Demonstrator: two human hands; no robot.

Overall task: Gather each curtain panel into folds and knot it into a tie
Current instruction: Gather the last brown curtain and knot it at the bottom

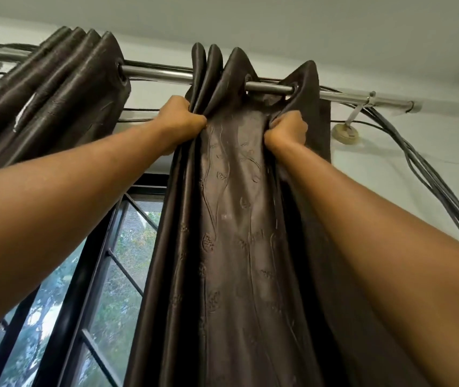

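A dark brown embroidered curtain panel (pixel 234 219) hangs by eyelets from a steel rod (pixel 267 87) overhead. My left hand (pixel 179 120) grips a bunch of folds at the panel's left side, just below the rod. My right hand (pixel 287 129) grips the fabric near the panel's right side at the same height. A flat stretch of cloth is spread between my two fists. A second brown panel (pixel 52 88) hangs bunched in pleats at the left end of the rod.
A window with black frame and grille (pixel 102 263) shows between the panels, trees behind it. Dark cables (pixel 429 177) run along the rod and down the pale wall at right. A round fitting (pixel 345 133) sits on the wall.
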